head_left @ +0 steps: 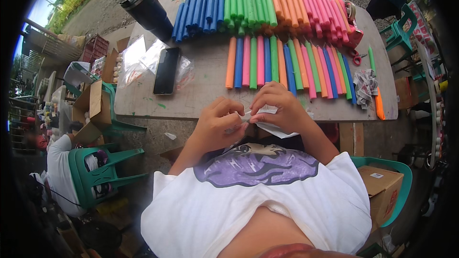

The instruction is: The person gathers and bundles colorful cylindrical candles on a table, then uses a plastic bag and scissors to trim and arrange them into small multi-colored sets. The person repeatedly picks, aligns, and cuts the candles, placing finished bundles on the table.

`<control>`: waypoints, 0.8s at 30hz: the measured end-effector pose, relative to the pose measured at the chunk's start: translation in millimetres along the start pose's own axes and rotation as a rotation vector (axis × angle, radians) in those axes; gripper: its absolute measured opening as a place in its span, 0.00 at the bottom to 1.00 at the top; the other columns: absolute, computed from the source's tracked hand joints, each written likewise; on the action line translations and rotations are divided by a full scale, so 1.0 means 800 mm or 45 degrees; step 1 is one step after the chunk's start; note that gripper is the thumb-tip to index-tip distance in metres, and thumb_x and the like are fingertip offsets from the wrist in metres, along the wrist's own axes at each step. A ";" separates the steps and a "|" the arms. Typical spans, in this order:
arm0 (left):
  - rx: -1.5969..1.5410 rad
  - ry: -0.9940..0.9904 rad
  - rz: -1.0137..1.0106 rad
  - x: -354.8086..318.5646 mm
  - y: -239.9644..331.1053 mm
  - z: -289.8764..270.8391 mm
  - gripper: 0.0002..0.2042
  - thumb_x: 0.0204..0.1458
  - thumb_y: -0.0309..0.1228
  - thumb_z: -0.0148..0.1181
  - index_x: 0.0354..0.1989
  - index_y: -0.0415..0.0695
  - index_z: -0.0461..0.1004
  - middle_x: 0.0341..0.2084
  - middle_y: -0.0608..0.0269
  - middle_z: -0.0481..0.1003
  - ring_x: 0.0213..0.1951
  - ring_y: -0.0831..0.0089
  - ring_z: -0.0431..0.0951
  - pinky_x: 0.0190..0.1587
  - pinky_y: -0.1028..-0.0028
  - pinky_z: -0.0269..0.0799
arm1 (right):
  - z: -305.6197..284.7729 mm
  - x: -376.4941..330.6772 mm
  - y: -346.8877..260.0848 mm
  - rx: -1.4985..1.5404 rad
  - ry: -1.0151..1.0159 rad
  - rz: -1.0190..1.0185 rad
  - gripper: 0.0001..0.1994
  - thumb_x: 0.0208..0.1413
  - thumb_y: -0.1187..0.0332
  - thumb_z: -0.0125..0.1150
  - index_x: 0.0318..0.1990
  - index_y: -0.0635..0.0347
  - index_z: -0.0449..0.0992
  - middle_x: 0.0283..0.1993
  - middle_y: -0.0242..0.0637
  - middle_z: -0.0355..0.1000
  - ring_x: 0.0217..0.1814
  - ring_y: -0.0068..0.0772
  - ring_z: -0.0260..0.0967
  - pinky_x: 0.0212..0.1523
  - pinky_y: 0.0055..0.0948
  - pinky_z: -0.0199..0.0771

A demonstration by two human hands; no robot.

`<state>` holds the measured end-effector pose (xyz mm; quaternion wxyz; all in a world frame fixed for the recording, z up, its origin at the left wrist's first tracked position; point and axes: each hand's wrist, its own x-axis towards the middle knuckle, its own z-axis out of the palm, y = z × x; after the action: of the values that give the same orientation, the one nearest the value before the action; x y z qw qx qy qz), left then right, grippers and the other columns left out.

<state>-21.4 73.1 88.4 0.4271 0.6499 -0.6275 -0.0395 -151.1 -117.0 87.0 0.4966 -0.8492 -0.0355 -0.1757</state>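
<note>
Close to my body, at the table's front edge, my left hand (222, 120) and my right hand (278, 107) meet with fingertips pinched. Between them is a thin whitish sheet (276, 129), plastic or paper, I cannot tell which; part of it hangs below my right hand. Just beyond my hands lies a row of candles (253, 64) in mixed orange, blue, pink and green, side by side. Farther back are piles sorted by colour: blue candles (198, 14), green candles (246, 7), orange candles (288, 7) and pink candles (322, 9).
On the table's left are a dark tumbler (148, 12), clear plastic bags (136, 64) and a phone (166, 71). At right lie red scissors (356, 57), crumpled paper (366, 88), an orange cutter (379, 104) and a lone green candle (372, 62). Another person (62, 174) sits at left.
</note>
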 end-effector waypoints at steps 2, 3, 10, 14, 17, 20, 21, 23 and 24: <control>-0.034 0.022 0.071 -0.003 -0.001 -0.006 0.12 0.40 0.22 0.67 0.20 0.44 0.66 0.35 0.65 0.75 0.33 0.66 0.77 0.31 0.69 0.72 | 0.004 0.006 0.012 -0.008 0.060 0.114 0.10 0.52 0.62 0.67 0.39 0.56 0.79 0.41 0.32 0.76 0.48 0.35 0.69 0.55 0.38 0.62; -0.059 0.031 0.059 -0.007 -0.003 -0.009 0.12 0.40 0.21 0.67 0.20 0.44 0.65 0.35 0.65 0.75 0.34 0.66 0.77 0.32 0.69 0.72 | 0.008 0.014 0.022 -0.156 0.134 0.173 0.12 0.54 0.60 0.65 0.41 0.56 0.79 0.43 0.33 0.76 0.51 0.35 0.68 0.56 0.40 0.61; -0.197 0.229 0.007 -0.019 -0.010 -0.006 0.13 0.41 0.16 0.64 0.22 0.44 0.64 0.39 0.56 0.74 0.36 0.67 0.77 0.33 0.73 0.71 | 0.064 0.008 0.044 -1.539 0.039 -0.071 0.26 0.54 0.50 0.61 0.57 0.53 0.71 0.58 0.32 0.68 0.63 0.32 0.62 0.65 0.54 0.46; -0.242 0.300 -0.052 -0.026 -0.016 -0.011 0.12 0.42 0.16 0.64 0.24 0.43 0.64 0.37 0.57 0.73 0.34 0.67 0.75 0.32 0.75 0.69 | 0.074 -0.012 0.017 -1.265 -0.077 0.045 0.24 0.50 0.58 0.64 0.54 0.54 0.71 0.53 0.39 0.67 0.57 0.39 0.65 0.57 0.50 0.58; -0.364 0.157 -0.135 -0.030 -0.022 -0.020 0.12 0.43 0.16 0.63 0.25 0.43 0.64 0.34 0.58 0.72 0.32 0.68 0.74 0.32 0.75 0.68 | 0.074 -0.021 0.007 -0.963 -0.158 0.111 0.18 0.46 0.64 0.67 0.46 0.54 0.72 0.42 0.40 0.66 0.47 0.42 0.67 0.47 0.43 0.66; -0.439 0.117 -0.125 -0.028 -0.022 -0.018 0.12 0.43 0.15 0.63 0.26 0.42 0.65 0.31 0.59 0.72 0.31 0.69 0.73 0.32 0.74 0.67 | 0.074 -0.028 0.011 -0.868 -0.073 0.012 0.16 0.44 0.68 0.68 0.41 0.53 0.71 0.36 0.40 0.64 0.40 0.44 0.68 0.38 0.40 0.69; -0.461 0.122 -0.130 -0.026 -0.020 -0.018 0.11 0.44 0.15 0.64 0.26 0.42 0.66 0.30 0.59 0.72 0.30 0.68 0.74 0.32 0.74 0.68 | 0.070 -0.028 0.011 -0.834 -0.082 0.017 0.16 0.44 0.68 0.68 0.41 0.53 0.71 0.35 0.40 0.64 0.39 0.44 0.68 0.37 0.40 0.70; -0.437 0.116 -0.118 -0.022 -0.017 -0.020 0.10 0.44 0.16 0.65 0.27 0.42 0.69 0.29 0.60 0.73 0.30 0.68 0.75 0.31 0.73 0.69 | 0.058 -0.031 0.009 -0.791 -0.042 0.016 0.15 0.47 0.69 0.67 0.42 0.54 0.71 0.33 0.39 0.65 0.36 0.43 0.69 0.34 0.39 0.70; -0.387 0.105 -0.104 -0.020 -0.016 -0.020 0.10 0.43 0.17 0.66 0.28 0.42 0.70 0.29 0.60 0.74 0.30 0.67 0.76 0.31 0.72 0.70 | 0.049 -0.032 0.007 -0.778 0.005 0.008 0.14 0.48 0.69 0.66 0.43 0.54 0.72 0.32 0.39 0.65 0.34 0.42 0.69 0.33 0.39 0.71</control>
<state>-5.3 92.8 83.0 0.5438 0.6040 -0.5692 -0.1246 -163.8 -83.4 56.2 0.2190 -0.9591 0.0226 -0.1782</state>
